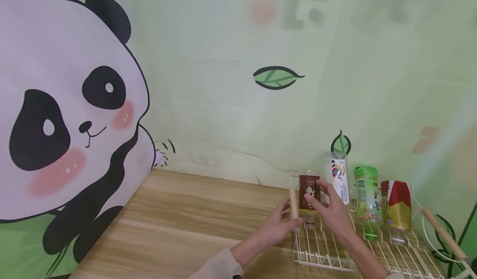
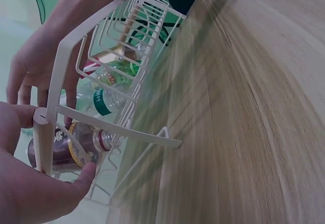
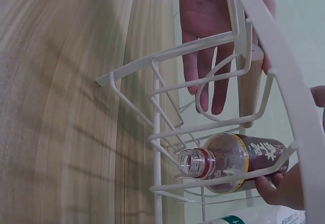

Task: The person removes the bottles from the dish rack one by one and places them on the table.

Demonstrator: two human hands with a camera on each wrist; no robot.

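A bottle with a dark brown label (image 1: 308, 193) stands neck down at the left end of a white wire rack (image 1: 324, 257). My right hand (image 1: 335, 215) holds it, thumb on the label and index finger on its right side; in the right wrist view its fingertips (image 3: 271, 186) touch the label. My left hand (image 1: 273, 225) is at the rack's left wooden handle (image 1: 294, 204), thumb in front and the other fingers behind. Seen from the right wrist, those left fingers (image 3: 204, 82) are straight. The bottle's narrow bare neck (image 3: 195, 163) points down between the wires.
Right of the brown bottle, several more stand inverted in the rack: a clear one with a white label (image 1: 340, 181), a green one (image 1: 367, 196) and a red-and-gold one (image 1: 398, 204). Another wooden handle (image 1: 445, 233) is at the right end. Wooden tabletop (image 1: 193, 221) extends leftward; a panda-print backdrop (image 1: 208, 84) hangs behind.
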